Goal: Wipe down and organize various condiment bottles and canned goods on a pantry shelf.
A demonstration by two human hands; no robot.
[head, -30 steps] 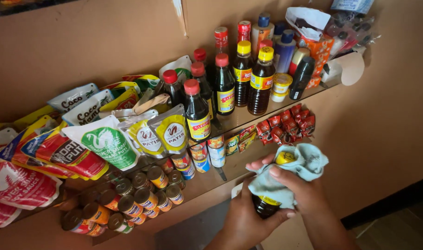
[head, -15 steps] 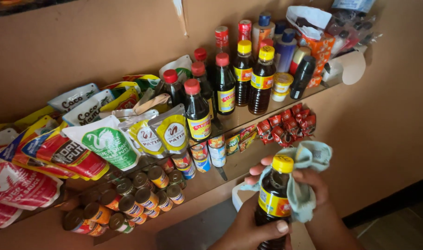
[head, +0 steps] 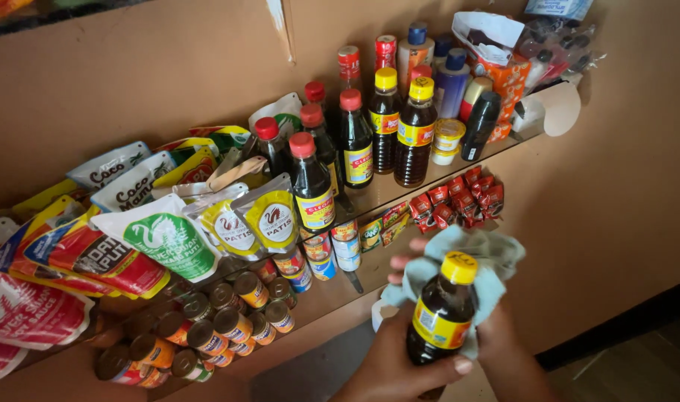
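The left hand [head: 399, 365] grips the bottle [head: 438, 316] upright at its base (cap up), so the right hand [head: 496, 335], closed around the cloth [head: 459, 249], can press it against the glass.

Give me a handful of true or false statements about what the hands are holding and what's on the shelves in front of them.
1. The left hand grips a dark bottle with a yellow cap. True.
2. The right hand holds a red sponge against the bottle. False: it holds a light blue cloth behind and around the bottle.
3. The held bottle stands on the upper shelf. False: it is held in the air, in front of the shelves.
4. Dark bottles with red caps stand on the upper shelf. True.
5. Small round cans sit on the lower shelf. True.
6. The bottle's cap is off. False: the yellow cap is on.
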